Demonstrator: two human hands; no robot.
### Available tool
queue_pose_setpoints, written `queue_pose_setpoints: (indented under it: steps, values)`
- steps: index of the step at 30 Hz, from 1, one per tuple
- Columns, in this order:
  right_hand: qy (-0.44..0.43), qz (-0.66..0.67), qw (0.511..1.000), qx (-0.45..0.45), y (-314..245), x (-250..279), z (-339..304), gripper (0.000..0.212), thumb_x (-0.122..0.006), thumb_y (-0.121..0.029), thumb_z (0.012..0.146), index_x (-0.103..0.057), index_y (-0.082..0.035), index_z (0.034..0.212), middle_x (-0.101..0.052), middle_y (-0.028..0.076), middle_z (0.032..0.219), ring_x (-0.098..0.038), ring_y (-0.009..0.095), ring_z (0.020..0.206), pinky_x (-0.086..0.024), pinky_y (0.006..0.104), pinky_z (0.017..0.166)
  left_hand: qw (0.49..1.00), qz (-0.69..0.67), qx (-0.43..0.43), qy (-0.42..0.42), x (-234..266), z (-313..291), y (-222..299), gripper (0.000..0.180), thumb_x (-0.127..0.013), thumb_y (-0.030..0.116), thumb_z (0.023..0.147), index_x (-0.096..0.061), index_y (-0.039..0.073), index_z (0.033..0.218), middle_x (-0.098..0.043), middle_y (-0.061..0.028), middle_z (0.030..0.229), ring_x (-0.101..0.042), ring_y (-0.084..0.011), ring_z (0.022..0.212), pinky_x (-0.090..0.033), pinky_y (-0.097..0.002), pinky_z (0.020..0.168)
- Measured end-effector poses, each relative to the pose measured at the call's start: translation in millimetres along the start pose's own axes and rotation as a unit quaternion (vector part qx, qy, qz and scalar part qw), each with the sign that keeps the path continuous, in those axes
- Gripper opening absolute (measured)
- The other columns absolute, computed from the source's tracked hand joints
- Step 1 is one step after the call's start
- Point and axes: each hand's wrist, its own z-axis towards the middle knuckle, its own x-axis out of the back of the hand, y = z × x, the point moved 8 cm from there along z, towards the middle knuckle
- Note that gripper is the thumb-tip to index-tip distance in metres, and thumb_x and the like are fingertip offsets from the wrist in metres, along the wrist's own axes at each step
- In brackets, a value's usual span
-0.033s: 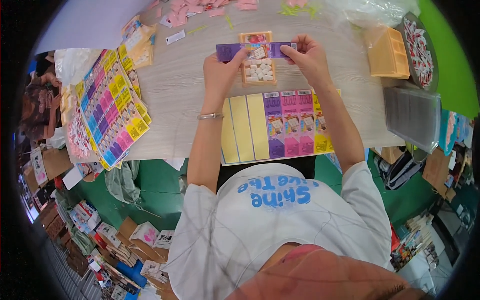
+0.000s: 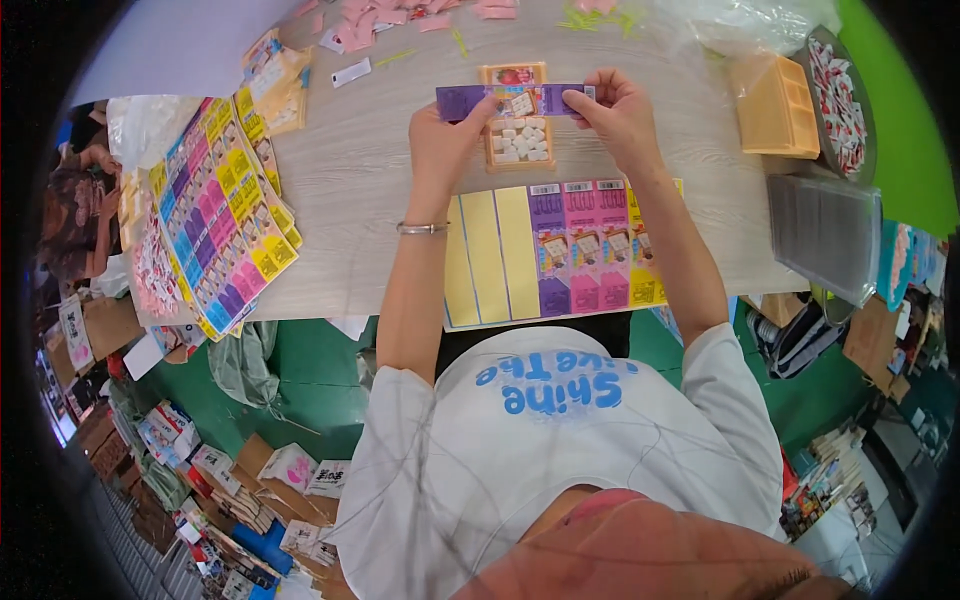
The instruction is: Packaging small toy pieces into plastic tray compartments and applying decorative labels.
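In the head view, we see both hands pinching one purple label (image 2: 522, 101), stretched crosswise over a small tan tray (image 2: 522, 168) on the desk (image 2: 350, 215). The left hand (image 2: 437, 140) grips the strip with its thumb on top, leaving a purple end sticking out to the left; the right hand (image 2: 622, 118) grasps it near the other end, also thumb on top. The fingers underneath are mostly hidden from us. The label crosses the tray between its red picture and the white pieces (image 2: 520, 140), but we cannot tell whether it touches the tray.

Nearer the body lies the sheet of labels (image 2: 585, 250), with bare yellowish strips at its left side.

We judge the label to be very light, thin and floppy, easily creased, and probably tacky on its underside. Holding it by the two ends, with light thumb pressure, seems best for keeping it flat. The tray looks light and fairly stiff; its side rims seem the safest hold, clear of the loose-looking pieces.
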Motion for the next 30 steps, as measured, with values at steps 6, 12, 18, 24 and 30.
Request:
queue_pose_setpoints:
  steps: [6, 12, 18, 24, 30]
  values:
    - [0.057, -0.084, 0.995, -0.008, 12.3, 4.5, 4.6, 0.021, -0.079, -0.006, 0.086, -0.062, -0.003, 0.098, -0.067, 0.0, 0.079, -0.061, 0.004, 0.064, -0.049, 0.018, 0.053, 0.991, 0.112, -0.03, 0.061, -0.5, -3.0, 16.2, 0.031, -0.082, 0.032, 0.083, -0.078, 0.002, 0.083, -0.074, -0.0096, 0.071, -0.067, -0.0163, 0.06, -0.05, -0.0336, 0.058]
    - [0.078, -0.188, 0.979, 0.012, 13.4, 10.0, 9.2, 0.026, -0.082, -0.015, 0.083, -0.063, -0.002, 0.096, -0.067, 0.0, 0.077, -0.059, 0.004, 0.063, -0.048, 0.0201, 0.055, 0.98, 0.182, -0.036, 0.072, -10.3, -6.0, 18.7, 0.032, -0.079, 0.034, 0.083, -0.077, 0.003, 0.082, -0.073, -0.0124, 0.074, -0.069, -0.0291, 0.066, -0.051, -0.0417, 0.063]
    - [0.093, -0.393, 0.912, 0.08, -13.7, -4.6, 2.4, 0.045, -0.089, -0.034, 0.074, -0.065, -0.002, 0.096, -0.069, 0.005, 0.078, -0.064, 0.013, 0.07, -0.051, 0.0289, 0.064, 0.953, 0.261, -0.108, 0.106, -11.7, -2.2, 11.9, 0.039, -0.08, 0.038, 0.079, -0.071, 0.0, 0.081, -0.07, -0.0135, 0.08, -0.068, -0.035, 0.075, -0.052, -0.0466, 0.069]
    - [0.084, -0.409, 0.906, 0.073, -9.8, 2.8, 5.5, 0.051, -0.09, -0.037, 0.074, -0.064, -0.001, 0.099, -0.07, 0.01, 0.084, -0.066, 0.017, 0.075, -0.053, 0.0327, 0.069, 0.988, 0.144, 0.001, 0.056, -24.3, 2.6, 7.0, 0.046, -0.084, 0.038, 0.074, -0.068, -0.003, 0.088, -0.073, -0.0194, 0.095, -0.071, -0.0318, 0.08, -0.054, -0.041, 0.072]
    - [0.18, -0.229, 0.942, 0.168, -35.0, 2.2, -29.1, 0.057, -0.085, -0.033, 0.082, -0.062, 0.004, 0.119, -0.072, 0.013, 0.101, -0.069, 0.021, 0.094, -0.057, 0.0365, 0.082, 0.972, -0.232, 0.009, 0.039, -11.8, -9.8, 6.5, 0.041, -0.086, 0.008, 0.079, -0.066, -0.003, 0.113, -0.073, -0.0101, 0.101, -0.07, -0.0162, 0.087, -0.056, -0.0284, 0.079]
